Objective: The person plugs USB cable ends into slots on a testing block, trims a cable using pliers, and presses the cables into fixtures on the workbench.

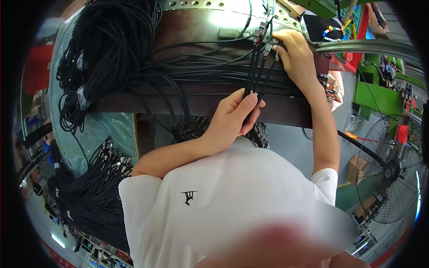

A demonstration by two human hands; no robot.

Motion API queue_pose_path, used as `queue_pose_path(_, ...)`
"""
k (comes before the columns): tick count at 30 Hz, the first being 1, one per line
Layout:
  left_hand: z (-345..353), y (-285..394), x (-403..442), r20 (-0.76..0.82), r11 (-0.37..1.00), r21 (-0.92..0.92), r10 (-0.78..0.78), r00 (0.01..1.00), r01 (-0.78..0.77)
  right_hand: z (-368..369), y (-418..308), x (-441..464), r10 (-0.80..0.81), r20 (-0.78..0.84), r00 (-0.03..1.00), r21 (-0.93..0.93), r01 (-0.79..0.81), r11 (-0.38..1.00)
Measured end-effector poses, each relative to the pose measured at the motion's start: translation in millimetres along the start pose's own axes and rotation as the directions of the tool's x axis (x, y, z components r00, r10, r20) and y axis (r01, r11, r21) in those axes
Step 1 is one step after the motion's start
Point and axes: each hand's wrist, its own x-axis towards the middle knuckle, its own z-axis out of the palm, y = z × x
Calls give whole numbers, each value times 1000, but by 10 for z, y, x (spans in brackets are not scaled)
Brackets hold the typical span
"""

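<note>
My left hand (239,109) is closed around several black cables (255,73), which run upward from its fingers in a narrow bunch. At their far ends are small metal connectors (267,49), close to the back of the bench. My right hand (295,51) reaches in from the right with thumb and forefinger bent together on one of these connectors. The fingers partly cover it. Behind the connectors, more thin dark cables (270,18) come down from above.
Long black cables (201,76) lie across the brown bench (277,111). A thick cable bundle (116,40) rests at the upper left, another pile (98,187) lower left. A phone (319,27) with a bead bracelet sits upper right. A fan (391,169) stands at right.
</note>
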Motion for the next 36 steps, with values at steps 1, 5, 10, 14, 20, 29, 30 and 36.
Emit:
queue_pose_path(1,-22,-13,3,6,1000,22,0,1000,0,-14,-13,-7,-26,20,999,53,25,998)
queue_pose_path(5,-32,-8,-4,-16,1000,9,-16,1000,16,-269,-243,-257,76,142,987,116,-93,989)
queue_pose_path(10,0,-29,14,84,995,-31,-97,992,100,-191,-459,-170,-176,-116,978,-150,158,976)
queue_pose_path(14,-22,0,-73,-24,972,168,169,985,-163,-52,-512,-76,-38,-216,976,92,59,994)
queue_pose_path(20,-112,99,-102,62,997,-76,-5,998,10,-53,-705,-10,29,43,999,171,-36,985)
queue_pose_path(29,-78,65,-106,99,992,-96,-66,993,75,-13,-751,-2,41,16,999,110,-42,993)
queue_pose_path(30,-73,64,-118,90,993,-93,-65,994,74,4,-729,-5,47,16,999,109,-48,993)
queue_pose_path(36,-126,34,-126,80,999,-47,18,997,-14,89,-671,-79,92,-35,995,244,-81,966)
